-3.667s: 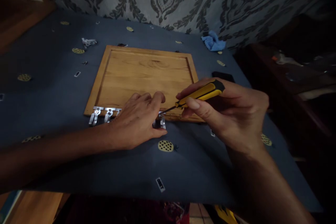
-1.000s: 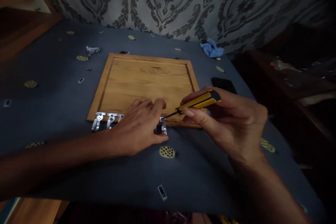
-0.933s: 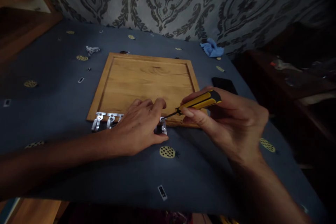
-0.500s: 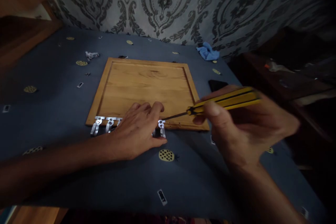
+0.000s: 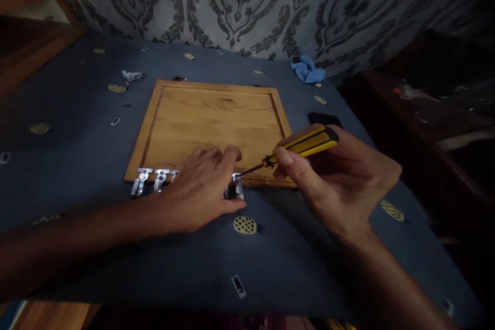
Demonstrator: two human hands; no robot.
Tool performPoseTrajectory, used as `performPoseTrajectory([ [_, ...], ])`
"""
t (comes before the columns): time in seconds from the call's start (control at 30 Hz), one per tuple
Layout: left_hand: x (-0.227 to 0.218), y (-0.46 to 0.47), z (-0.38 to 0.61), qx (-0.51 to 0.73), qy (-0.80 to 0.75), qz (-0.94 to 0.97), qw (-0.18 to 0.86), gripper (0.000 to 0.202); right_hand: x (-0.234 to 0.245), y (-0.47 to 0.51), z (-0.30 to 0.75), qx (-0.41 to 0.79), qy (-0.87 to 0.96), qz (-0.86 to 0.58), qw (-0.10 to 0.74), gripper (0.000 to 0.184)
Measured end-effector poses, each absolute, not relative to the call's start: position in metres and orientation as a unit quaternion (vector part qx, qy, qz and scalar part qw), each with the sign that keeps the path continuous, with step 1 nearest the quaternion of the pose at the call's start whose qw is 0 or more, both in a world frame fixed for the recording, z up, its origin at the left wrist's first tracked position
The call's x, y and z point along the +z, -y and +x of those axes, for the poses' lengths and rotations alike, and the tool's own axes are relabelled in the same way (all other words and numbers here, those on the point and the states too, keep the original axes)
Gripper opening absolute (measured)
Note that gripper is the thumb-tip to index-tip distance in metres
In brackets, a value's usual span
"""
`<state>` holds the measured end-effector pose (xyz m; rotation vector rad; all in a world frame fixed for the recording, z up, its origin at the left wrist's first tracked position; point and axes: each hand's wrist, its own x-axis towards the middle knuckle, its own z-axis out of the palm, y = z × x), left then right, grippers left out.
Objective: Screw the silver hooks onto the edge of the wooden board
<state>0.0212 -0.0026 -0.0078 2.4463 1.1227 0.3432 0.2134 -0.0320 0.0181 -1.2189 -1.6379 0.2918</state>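
Note:
A framed wooden panel point(image 5: 212, 118), like a cabinet door, lies flat on the blue cloth. Metal hinges point(image 5: 142, 177) are lined up along its near edge. My left hand point(image 5: 201, 191) bends over that edge, fingers on the wood and thumb below, steadying the rightmost hinge point(image 5: 238, 190); its palm hides other hinges. My right hand point(image 5: 340, 180) is closed round the yellow and black handle of a screwdriver point(image 5: 303, 147). The screwdriver slants down to the left, its tip at the rightmost hinge. Whether the tip sits in a screw is too small to tell.
Behind the panel on the left lies a loose metal hinge point(image 5: 132, 77), with small screws point(image 5: 126, 105) nearer. A crumpled blue cloth point(image 5: 308, 69) and a dark flat object point(image 5: 325, 119) lie to the right. A patterned wall point(image 5: 232, 5) rises at the back.
My right hand has moved left with the screwdriver, bringing its tip down onto the rightmost hinge. My left hand stays in place over the panel's edge.

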Motion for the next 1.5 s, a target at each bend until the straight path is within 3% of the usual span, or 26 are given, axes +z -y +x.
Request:
performPoseTrajectory([
  [0.4,-0.007,0.003,0.022,0.125,-0.408,0.879,0.213,0.049,0.016,0.029,0.213,0.086,0.726,-0.476,0.489,0.023],
  [0.67,-0.008,0.001,0.022,0.131,-0.401,0.882,0.207,0.052,0.027,0.027,0.215,0.349,0.664,-0.447,0.489,0.015],
  [0.8,-0.008,0.002,0.022,0.127,-0.394,0.883,0.221,0.053,0.028,0.026,0.222,0.389,0.669,-0.434,0.463,0.015],
  [1.23,-0.005,0.001,0.023,0.103,-0.409,0.881,0.216,0.050,0.016,0.028,0.210,0.172,0.702,-0.479,0.497,0.021],
  [1.4,-0.004,0.002,0.023,0.103,-0.408,0.880,0.219,0.051,0.012,0.030,0.207,0.183,0.690,-0.485,0.506,0.022],
  [1.5,-0.005,0.002,0.022,0.108,-0.406,0.881,0.216,0.052,0.014,0.032,0.205,0.148,0.664,-0.477,0.556,0.021],
])
